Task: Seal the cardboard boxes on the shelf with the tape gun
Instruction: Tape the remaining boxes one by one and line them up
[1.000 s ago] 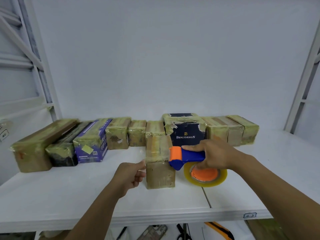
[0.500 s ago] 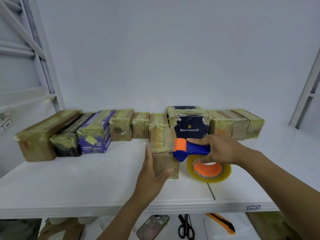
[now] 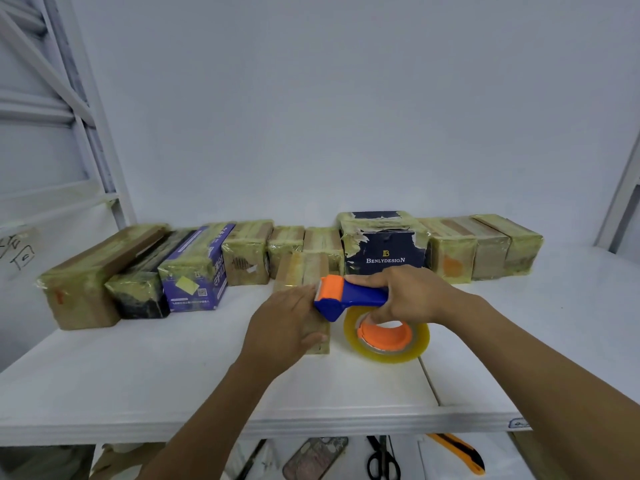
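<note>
A small brown cardboard box (image 3: 300, 271) stands on the white shelf (image 3: 138, 368), pulled forward from a row of taped boxes. My left hand (image 3: 282, 327) lies flat over its near face and top edge, fingers spread against it. My right hand (image 3: 405, 294) grips the blue handle of the tape gun (image 3: 349, 299). Its orange head rests at the box's upper right edge. The roll of clear yellowish tape (image 3: 386, 339) hangs below the handle, just right of the box. Most of the box front is hidden by my left hand.
A row of tape-wrapped boxes lines the back wall, among them a purple box (image 3: 194, 271) and a dark Benlydesign box (image 3: 384, 249). White rack posts stand at both sides. Below the shelf edge lie scissors (image 3: 382, 459), a yellow cutter (image 3: 457, 453) and a phone (image 3: 313, 459).
My left hand moved from the box's left side onto its front and top, now pressing flat. The tape gun stays at the box's upper right edge. The camera view shifted slightly.
</note>
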